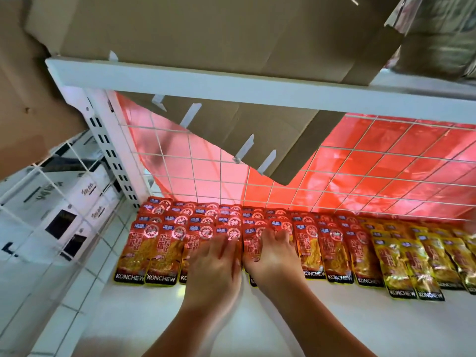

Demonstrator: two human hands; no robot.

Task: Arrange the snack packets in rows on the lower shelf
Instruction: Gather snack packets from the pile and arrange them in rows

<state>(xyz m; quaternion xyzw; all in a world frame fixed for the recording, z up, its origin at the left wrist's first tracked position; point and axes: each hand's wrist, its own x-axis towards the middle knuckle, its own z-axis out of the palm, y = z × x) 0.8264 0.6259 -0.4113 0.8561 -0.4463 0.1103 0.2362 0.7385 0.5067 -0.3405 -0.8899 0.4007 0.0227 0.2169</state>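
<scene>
Red KONCHEW snack packets lie in overlapping rows on the white lower shelf, from the left post to the middle. Yellow KONCHEW packets continue the rows on the right. My left hand lies flat, fingers straight, pressing on the red packets in the front row. Beside it, my right hand presses flat on the neighbouring red packets, fingers spread towards the back rows. Both hands hide the packets under them.
A white wire grid backs the shelf, with red plastic sheeting behind it. The upper shelf's white rail runs overhead with a brown cardboard box on it and a cardboard flap hanging below. White cartons sit at left.
</scene>
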